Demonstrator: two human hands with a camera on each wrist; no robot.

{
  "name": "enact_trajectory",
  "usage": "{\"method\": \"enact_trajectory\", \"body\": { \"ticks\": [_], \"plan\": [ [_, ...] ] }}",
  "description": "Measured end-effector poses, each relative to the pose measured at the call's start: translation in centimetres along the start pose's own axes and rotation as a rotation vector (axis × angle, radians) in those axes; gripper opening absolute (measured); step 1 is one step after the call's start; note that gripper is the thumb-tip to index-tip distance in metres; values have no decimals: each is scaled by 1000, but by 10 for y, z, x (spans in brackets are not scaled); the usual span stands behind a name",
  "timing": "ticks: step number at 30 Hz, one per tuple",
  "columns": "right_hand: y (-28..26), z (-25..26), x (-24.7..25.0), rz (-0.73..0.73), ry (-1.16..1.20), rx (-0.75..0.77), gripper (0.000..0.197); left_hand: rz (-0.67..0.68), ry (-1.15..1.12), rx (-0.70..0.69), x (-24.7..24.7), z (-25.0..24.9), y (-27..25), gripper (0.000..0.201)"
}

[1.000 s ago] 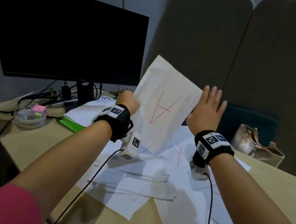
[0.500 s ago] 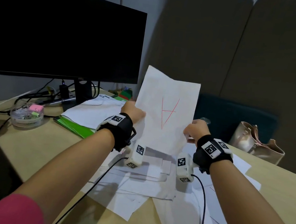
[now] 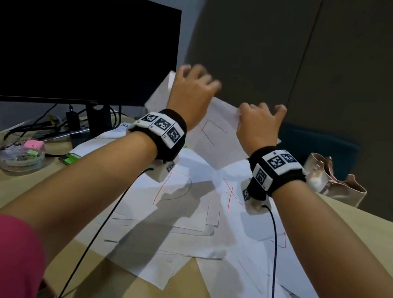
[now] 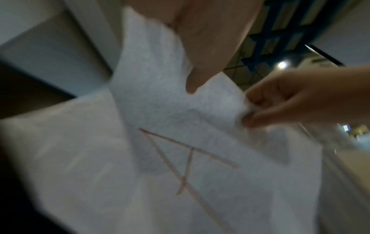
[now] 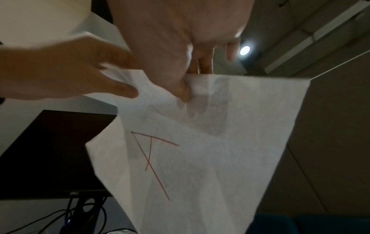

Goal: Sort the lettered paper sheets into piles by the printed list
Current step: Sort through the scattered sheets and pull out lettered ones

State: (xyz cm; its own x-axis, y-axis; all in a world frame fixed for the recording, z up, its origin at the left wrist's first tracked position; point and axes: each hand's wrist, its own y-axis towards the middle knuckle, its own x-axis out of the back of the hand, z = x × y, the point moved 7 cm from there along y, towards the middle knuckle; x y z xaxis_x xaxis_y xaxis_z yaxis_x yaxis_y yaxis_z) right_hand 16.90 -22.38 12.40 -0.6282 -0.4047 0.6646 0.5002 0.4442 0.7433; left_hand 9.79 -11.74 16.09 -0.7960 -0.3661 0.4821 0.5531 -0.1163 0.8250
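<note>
A white sheet with a red letter A (image 3: 214, 136) hangs in the air above the desk, in front of the grey partition. My left hand (image 3: 193, 92) pinches its top left part. My right hand (image 3: 258, 121) pinches the top edge a little to the right. The right wrist view shows the red A sheet (image 5: 210, 150), my right thumb pressed on its top edge and my left hand (image 5: 70, 71) holding the corner. The blurred left wrist view shows the same sheet (image 4: 180, 142) and my right hand (image 4: 290, 102) gripping its edge.
Several loose white sheets (image 3: 179, 225), some with red letters, lie spread over the wooden desk (image 3: 19, 186) below my arms. A black monitor (image 3: 73, 41) stands at the left with cables, a glass bowl (image 3: 21, 155) and a green folder (image 3: 69, 159). A beige bag (image 3: 333, 182) sits at the right.
Both hands left the sheet's lower edge and rose to its top edge. The sheet, which stood upright before, now hangs tilted below my hands.
</note>
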Motion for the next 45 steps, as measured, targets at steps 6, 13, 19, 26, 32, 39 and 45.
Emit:
{"method": "enact_trajectory", "body": {
  "ticks": [6, 13, 19, 26, 32, 39, 45],
  "plan": [
    [-2, -11, 12, -4, 289, -251, 13, -250, 81, -125, 17, 3, -28, 71],
    [-45, -12, -53, 375, 842, -768, 32, 334, -248, 35, -33, 15, -62, 37],
    [-115, 38, -103, 839, 996, -735, 41, 1158, -355, 192, -103, -4, -149, 60],
    [-137, 39, -127, 911, 1034, -895, 24, 1390, -320, 105, -128, -34, -200, 63],
    [-134, -32, -119, 699, 870, -963, 13, 1395, -183, 27, -132, -47, -195, 67],
    [-164, -166, -98, 600, 328, -1237, 56, 1346, -252, 89, -141, -71, -179, 66],
    [-181, -206, -101, 661, 273, -1327, 79, 1398, -204, 106, -143, -78, -178, 76]
  ]
}}
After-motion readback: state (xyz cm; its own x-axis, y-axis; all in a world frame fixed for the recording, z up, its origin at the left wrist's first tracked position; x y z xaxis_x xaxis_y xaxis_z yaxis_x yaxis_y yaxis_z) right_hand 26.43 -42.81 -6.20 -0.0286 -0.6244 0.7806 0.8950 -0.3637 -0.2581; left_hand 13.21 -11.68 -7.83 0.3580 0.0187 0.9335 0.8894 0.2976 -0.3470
